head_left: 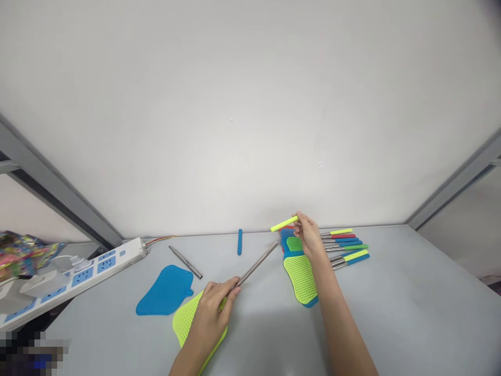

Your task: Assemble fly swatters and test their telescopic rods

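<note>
My left hand (215,308) is closed around the lower part of a fly swatter, where its metal rod (259,263) meets the yellow perforated head (186,318). The rod slants up to the right and its far end is bare. Between the fingers of my right hand (307,232) is a yellow handle sleeve (284,224), held apart from the rod tip and pointing left. Left of my left hand lie a blue swatter head (166,292) and a loose metal rod (185,262). A blue handle sleeve (240,242) rests near the wall.
Several assembled fly swatters (301,279) lie stacked at the right, partly behind my right forearm, their coloured handles (354,256) pointing right. A white power strip (97,269) with plugs runs along the left edge. Colourful packets (23,256) lie beyond it. A pale wall (250,130) closes the back.
</note>
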A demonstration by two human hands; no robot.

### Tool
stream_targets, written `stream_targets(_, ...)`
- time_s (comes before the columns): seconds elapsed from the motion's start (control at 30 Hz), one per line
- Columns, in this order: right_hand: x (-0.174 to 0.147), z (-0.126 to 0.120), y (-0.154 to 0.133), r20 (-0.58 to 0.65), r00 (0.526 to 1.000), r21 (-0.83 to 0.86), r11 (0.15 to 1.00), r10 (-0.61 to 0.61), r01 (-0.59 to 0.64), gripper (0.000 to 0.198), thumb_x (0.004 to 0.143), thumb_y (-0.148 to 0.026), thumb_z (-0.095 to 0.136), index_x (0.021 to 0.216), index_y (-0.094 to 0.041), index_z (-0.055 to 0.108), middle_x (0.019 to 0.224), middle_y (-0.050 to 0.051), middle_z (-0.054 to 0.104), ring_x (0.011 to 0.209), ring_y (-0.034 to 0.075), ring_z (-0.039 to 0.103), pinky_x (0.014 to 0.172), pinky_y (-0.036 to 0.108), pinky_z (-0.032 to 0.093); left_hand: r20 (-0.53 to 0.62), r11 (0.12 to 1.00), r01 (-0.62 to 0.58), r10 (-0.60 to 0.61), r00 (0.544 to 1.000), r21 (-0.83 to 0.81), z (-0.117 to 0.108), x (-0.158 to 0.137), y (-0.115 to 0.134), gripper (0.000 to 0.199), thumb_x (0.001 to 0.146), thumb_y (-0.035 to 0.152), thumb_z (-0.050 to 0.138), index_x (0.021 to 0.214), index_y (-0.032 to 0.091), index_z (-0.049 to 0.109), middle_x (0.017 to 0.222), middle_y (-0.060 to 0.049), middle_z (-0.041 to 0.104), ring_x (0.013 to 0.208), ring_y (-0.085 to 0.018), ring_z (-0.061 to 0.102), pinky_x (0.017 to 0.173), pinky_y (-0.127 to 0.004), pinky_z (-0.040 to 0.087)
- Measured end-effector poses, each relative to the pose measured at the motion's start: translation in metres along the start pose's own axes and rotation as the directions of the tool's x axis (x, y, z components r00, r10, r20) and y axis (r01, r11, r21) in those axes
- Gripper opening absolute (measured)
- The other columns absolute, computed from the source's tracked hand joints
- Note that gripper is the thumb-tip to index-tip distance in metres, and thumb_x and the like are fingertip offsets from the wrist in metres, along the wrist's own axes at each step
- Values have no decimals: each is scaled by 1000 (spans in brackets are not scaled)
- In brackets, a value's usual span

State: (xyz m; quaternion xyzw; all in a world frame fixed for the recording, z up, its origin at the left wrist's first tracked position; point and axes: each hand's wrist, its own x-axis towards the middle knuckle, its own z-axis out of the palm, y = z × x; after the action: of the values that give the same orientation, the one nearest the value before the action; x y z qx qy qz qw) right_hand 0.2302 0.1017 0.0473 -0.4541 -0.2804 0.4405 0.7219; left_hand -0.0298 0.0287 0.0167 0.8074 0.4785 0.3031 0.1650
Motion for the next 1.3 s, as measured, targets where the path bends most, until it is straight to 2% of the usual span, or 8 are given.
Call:
stream_targets(0.3,-9,11,-6,41,999,-33,999,10,-8,27,67,-41,55,63,-15,56,47,-5,41,39,4,35,35,17,26,-13,1000,0,0,1000,-13,2,-2,-2,27,80,32,43,100,20,56,86,-2,64,70,-15,52,64,-29,44)
stream_targets(0.57,-12,17,-6,19,1000,-2,1000,-12,12,24,69,-38,52,63,-15,53,47,-6,38,39,4,33,34,17,25,-11,1000,25,-26,1000,-18,2,-1,-3,27,80,32,43,100,21,56,86,-2,64,70,-16,52,64,-29,45)
stream_targets(0.83,-10,13,-6,4,1000,12,1000,-22,22,23,67,-38,53,60,-16,51,45,-6,35,37,4,31,34,17,25,-28,1000,20,-20,999,-21,2,-2,-3,27,80,33,43,99,21,57,85,-3,64,70,-16,53,63,-29,45)
stream_targets(1.3,-18,21,-15,25,1000,0,1000,-6,6,22,66,-38,54,60,-17,51,46,-6,36,38,5,32,35,19,24,-8,999,46,-46,999,-12,1,0,-2,27,79,33,44,99,20,57,87,-2,64,72,-16,53,66,-29,45)
